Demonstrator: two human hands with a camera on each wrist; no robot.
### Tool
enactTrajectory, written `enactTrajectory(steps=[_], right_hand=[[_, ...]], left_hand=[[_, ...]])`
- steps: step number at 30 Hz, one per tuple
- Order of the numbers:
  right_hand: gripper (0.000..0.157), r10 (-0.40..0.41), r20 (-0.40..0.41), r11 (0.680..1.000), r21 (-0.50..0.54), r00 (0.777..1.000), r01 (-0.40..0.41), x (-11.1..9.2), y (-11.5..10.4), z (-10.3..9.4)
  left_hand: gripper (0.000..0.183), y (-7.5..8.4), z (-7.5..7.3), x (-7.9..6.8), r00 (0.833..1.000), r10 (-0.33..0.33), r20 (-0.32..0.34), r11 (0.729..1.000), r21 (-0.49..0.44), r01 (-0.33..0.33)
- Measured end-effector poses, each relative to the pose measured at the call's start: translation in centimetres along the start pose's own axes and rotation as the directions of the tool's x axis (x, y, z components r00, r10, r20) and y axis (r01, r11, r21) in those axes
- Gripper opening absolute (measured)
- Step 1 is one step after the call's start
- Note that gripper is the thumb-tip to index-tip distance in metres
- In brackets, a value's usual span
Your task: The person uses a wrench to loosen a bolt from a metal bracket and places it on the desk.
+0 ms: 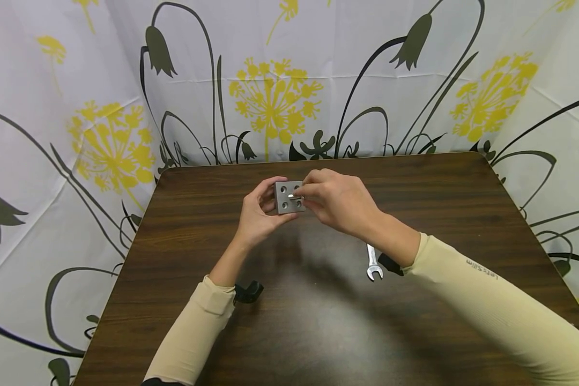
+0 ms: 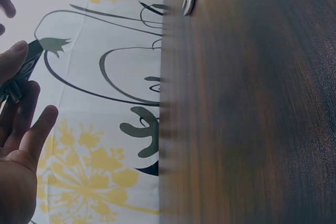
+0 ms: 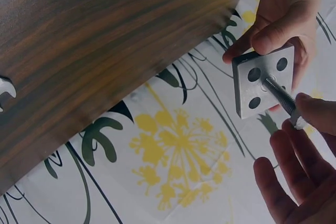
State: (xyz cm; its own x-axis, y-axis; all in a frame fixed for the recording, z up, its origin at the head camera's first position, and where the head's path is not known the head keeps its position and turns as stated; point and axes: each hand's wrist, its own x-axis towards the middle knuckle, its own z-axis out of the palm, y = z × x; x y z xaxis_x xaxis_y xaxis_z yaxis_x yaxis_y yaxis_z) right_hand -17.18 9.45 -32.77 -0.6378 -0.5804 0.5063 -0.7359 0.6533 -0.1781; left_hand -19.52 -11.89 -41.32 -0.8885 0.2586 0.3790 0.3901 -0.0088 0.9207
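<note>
Up over the back of the table, my left hand [image 1: 262, 214] grips a grey square metal plate [image 1: 281, 198] by its edges, thumb on one side and fingers on the other. Round holes sit near the plate's corners. My right hand [image 1: 340, 203] pinches the head end of a threaded bolt [image 3: 281, 96] between thumb and fingers. The bolt stands out from the middle of the plate's face, its far end meeting the plate. A short threaded piece [image 2: 14, 93] also shows beside the left fingers in the left wrist view, where the plate is dark and partly cut off.
An open-ended wrench [image 1: 373, 265] lies on the brown wooden table [image 1: 294, 332], partly hidden under the right forearm. Black wrist mounts [image 1: 249, 292] jut from both sleeves. Behind the table's back edge hangs a white curtain [image 1: 289, 43] with yellow and grey flowers.
</note>
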Motion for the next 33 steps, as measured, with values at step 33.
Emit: enactTrajectory(steps=[33], right_hand=[[0.017, 0.085, 0.013, 0.996, -0.014, 0.996, -0.085, 0.3, -0.2, 0.1]], left_hand=[[0.070, 2.7, 0.4, -0.2, 1.000, 0.020, -0.006, 1.000, 0.004, -0.020]])
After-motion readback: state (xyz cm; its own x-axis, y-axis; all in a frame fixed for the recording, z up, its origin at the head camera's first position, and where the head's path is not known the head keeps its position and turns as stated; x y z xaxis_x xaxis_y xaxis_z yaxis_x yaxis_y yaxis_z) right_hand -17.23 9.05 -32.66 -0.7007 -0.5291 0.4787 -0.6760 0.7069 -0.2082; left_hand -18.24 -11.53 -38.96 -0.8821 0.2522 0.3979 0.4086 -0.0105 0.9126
